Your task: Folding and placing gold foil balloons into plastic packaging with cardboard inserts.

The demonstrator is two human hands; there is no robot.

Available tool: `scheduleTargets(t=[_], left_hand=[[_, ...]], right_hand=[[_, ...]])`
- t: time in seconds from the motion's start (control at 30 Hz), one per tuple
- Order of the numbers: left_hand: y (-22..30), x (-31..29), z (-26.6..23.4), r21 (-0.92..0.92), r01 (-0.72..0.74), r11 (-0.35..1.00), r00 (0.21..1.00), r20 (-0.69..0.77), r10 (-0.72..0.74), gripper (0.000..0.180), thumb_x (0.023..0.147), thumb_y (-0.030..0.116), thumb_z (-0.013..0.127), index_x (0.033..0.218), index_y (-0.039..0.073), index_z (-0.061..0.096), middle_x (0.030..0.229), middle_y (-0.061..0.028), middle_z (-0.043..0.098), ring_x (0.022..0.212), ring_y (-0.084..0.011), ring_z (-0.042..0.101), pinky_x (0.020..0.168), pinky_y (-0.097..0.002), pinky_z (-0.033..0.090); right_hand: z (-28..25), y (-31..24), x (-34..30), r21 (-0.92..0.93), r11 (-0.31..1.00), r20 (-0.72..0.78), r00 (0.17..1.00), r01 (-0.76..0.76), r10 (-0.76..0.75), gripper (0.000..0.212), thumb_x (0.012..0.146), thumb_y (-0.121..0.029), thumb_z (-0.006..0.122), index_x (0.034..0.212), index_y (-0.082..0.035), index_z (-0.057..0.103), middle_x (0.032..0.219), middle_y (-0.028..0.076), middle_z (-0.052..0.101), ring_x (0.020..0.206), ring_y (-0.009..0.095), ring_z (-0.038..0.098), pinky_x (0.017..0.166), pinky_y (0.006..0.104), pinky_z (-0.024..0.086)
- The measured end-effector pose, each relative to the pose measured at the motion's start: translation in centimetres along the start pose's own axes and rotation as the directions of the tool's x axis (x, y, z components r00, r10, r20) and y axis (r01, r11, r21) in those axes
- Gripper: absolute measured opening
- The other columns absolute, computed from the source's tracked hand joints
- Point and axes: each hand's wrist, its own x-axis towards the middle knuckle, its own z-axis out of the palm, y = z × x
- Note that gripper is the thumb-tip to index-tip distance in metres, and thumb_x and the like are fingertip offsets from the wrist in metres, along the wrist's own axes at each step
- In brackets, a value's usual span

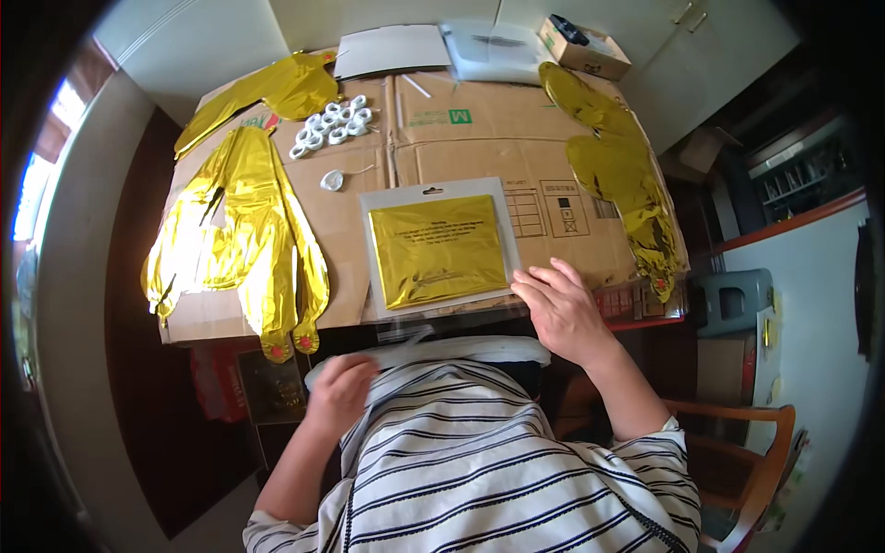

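A flat clear bag (441, 306) with a hang hole lies on the cardboard in front of me, a folded gold foil balloon (441, 249) inside it. My right hand (567, 313) rests at the bag's lower right corner, fingers stretched out. Lower left, over my lap, my left hand (341, 394) is closed and a little blurred. From its fingers a thin clear plastic strip (410, 338) seems to stick out toward the table edge. Left of the bag lies a loose white ribbon roll (332, 181), below a cluster of several more rolls (333, 124).
Gold foil balloons lie flat at left (235, 207), far left (295, 85) and along the right edge (613, 157). At the back are a white sheet (392, 51), a stack of clear bags (496, 55) and a small box (590, 55). A wooden chair (774, 442) stands at lower right.
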Motion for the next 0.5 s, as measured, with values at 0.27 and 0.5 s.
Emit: scheduleTargets(t=[0.27,0.5], left_hand=[[-18.2,-16.8,-8.4,0.39,0.646,0.657,0.759,-0.23,-0.609,0.013,0.088,0.002,0.063,0.099,0.002,0.07,0.096,-0.0204,0.069,0.091,-0.037,0.069,0.078,-0.043,0.056],[-30.2,-20.4,-6.8,0.388,0.906,0.171,0.307,-0.321,-0.896,0.038,0.081,0.028,0.078,0.109,0.004,0.071,0.103,-0.0221,0.073,0.105,-0.0379,0.069,0.086,-0.0441,0.055]], right_hand=[[0.1,-1.1,0.4,-0.054,0.998,-0.001,1.0,0.023,-0.023,0.029,0.087,-0.004,0.059,0.115,0.003,0.062,0.118,0.017,0.068,0.109,0.031,0.061,0.103,0.0478,0.043],[-0.1,-2.2,0.4,-0.059,0.995,-0.004,0.997,-0.076,0.076,0.03,0.086,-0.003,0.059,0.115,0.003,0.06,0.122,0.02,0.066,0.11,0.033,0.061,0.103,0.0472,0.042]])
